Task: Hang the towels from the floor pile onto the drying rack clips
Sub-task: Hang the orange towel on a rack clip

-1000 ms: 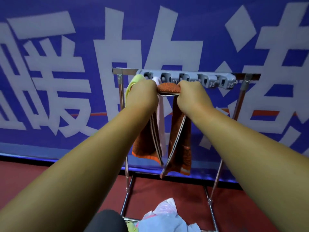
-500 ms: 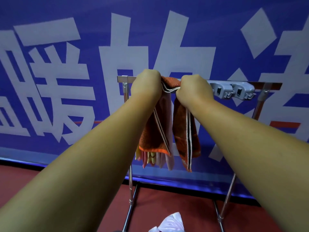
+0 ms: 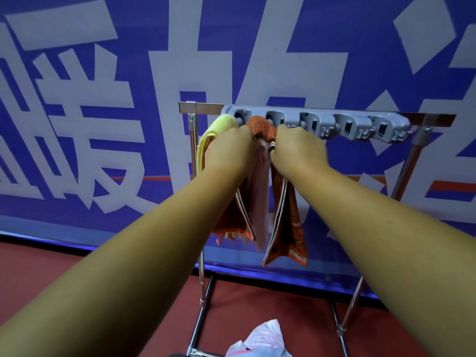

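A metal drying rack (image 3: pixel 322 109) stands against the blue banner, with a grey clip strip (image 3: pixel 345 124) along its top bar. An orange towel (image 3: pixel 288 222) with striped edges hangs bunched at the second clip from the left. My left hand (image 3: pixel 229 148) and my right hand (image 3: pixel 298 145) both grip its top fold just below the clips. Behind it hangs a pink towel (image 3: pixel 258 191). A yellow towel (image 3: pixel 219 130) hangs at the leftmost clip, next to my left hand. Several clips to the right hold nothing.
A blue banner (image 3: pixel 103 99) with large white characters stands right behind the rack. A pale pink and white cloth pile (image 3: pixel 262 341) lies on the red floor (image 3: pixel 51 266) at the rack's foot. The rack legs (image 3: pixel 203 292) splay toward me.
My hands have dropped from on top of the clip bar to just below it. The orange towel's top fold now sits up at the second clip. The clip strip is uncovered.
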Motion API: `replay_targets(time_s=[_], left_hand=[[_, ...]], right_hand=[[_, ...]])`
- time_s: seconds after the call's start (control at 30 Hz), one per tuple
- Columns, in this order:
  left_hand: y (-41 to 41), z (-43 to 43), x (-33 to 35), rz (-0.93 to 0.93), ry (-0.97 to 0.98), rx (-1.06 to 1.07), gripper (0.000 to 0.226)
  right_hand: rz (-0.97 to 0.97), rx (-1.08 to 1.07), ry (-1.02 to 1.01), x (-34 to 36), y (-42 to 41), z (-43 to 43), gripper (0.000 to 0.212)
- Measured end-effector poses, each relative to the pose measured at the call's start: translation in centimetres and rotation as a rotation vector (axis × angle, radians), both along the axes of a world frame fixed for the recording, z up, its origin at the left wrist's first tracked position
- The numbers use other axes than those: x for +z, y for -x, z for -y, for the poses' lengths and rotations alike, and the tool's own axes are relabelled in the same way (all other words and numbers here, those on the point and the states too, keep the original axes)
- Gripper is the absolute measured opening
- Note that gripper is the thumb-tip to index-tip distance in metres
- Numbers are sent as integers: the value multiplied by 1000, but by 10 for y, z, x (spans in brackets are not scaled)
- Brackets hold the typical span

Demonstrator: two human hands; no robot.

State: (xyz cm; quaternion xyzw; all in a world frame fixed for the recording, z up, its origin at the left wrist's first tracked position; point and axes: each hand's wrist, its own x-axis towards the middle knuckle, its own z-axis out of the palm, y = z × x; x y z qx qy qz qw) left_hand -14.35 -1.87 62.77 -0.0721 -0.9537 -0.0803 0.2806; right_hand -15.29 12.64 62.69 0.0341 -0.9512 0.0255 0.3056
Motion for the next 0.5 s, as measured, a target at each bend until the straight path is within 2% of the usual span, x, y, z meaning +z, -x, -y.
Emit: replay_targets(time_s=[0.1, 0.2, 0.3, 0.4, 0.5], left_hand=[[6, 5, -20, 33, -160, 20, 19], [7, 9, -49, 57, -270, 78, 13], [10, 14, -78, 127, -333, 98, 14], [12, 16, -105, 147, -324, 111, 14], [20, 22, -123, 56, -207, 137, 15]], right_hand=[[14, 27, 96, -20, 2, -1, 27], [45, 52, 259, -45, 5, -7, 34], [100, 24, 324, -78, 9, -9, 35], [215, 11, 357, -114, 13, -8, 41], [367, 33, 434, -145, 20, -3, 43]])
